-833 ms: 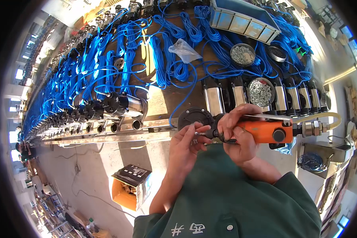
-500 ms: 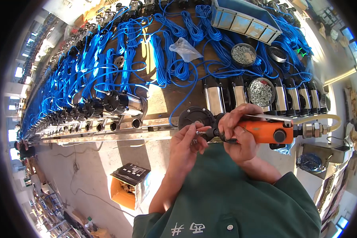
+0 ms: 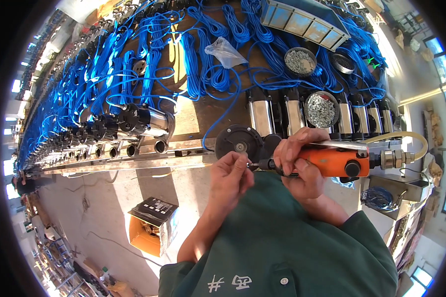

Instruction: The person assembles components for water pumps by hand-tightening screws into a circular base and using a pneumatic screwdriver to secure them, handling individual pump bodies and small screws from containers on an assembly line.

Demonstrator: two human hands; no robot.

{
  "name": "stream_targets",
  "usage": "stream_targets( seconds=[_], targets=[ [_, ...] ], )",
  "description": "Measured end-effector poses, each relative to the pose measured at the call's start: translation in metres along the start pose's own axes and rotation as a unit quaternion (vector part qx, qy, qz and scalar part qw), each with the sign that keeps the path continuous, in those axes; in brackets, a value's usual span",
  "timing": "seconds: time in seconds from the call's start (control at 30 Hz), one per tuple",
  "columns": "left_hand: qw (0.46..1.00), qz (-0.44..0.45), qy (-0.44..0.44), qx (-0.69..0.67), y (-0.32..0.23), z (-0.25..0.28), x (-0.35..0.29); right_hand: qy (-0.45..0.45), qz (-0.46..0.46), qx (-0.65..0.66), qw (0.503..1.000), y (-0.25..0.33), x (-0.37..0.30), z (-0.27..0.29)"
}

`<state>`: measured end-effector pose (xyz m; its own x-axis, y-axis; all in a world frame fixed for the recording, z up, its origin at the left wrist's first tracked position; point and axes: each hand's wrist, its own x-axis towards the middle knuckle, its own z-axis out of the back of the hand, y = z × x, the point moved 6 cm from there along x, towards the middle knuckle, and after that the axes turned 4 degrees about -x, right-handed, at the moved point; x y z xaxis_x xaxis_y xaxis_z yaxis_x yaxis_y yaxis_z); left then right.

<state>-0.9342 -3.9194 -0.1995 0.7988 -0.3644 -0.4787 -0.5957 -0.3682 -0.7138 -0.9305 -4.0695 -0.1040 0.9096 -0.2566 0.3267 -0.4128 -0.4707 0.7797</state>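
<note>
My right hand (image 3: 302,158) is wrapped round an orange air screwdriver (image 3: 332,162), held level with its bit pointing left. At the tip of that bit, my left hand (image 3: 228,178) pinches a small shiny screw (image 3: 250,165); its far end is hidden by the fingers. Just beyond my left fingers stands a round black motor end cover (image 3: 237,140) with a metal centre and small bolts round its rim. A pale air hose (image 3: 420,143) loops from the screwdriver's right end.
Steel motor bodies (image 3: 293,116) line the bench edge. Screw bowls (image 3: 322,110) (image 3: 300,62), coiled blue cables (image 3: 191,64), a clear plastic bag (image 3: 227,52) and a grey crate (image 3: 302,22) are on the bench. Below left, an open cardboard box (image 3: 143,236) sits on the floor.
My left hand has brought the screw right to the bit's tip, its fingers closing further. The whole view has shifted slightly; the screwdriver stays in my right hand.
</note>
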Motion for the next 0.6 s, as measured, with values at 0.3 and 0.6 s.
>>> stream_targets(
  seconds=[0.3,0.6],
  targets=[
    [0.872,-0.171,-0.002,0.459,-0.005,0.001,-0.013,-0.002,-0.069,-0.102,0.992,-0.024,-0.017,0.015],
    [0.761,-0.289,-0.157,0.559,-0.015,0.028,-0.013,0.209,-0.046,-0.251,0.944,-0.031,-0.014,-0.004]
  ],
)
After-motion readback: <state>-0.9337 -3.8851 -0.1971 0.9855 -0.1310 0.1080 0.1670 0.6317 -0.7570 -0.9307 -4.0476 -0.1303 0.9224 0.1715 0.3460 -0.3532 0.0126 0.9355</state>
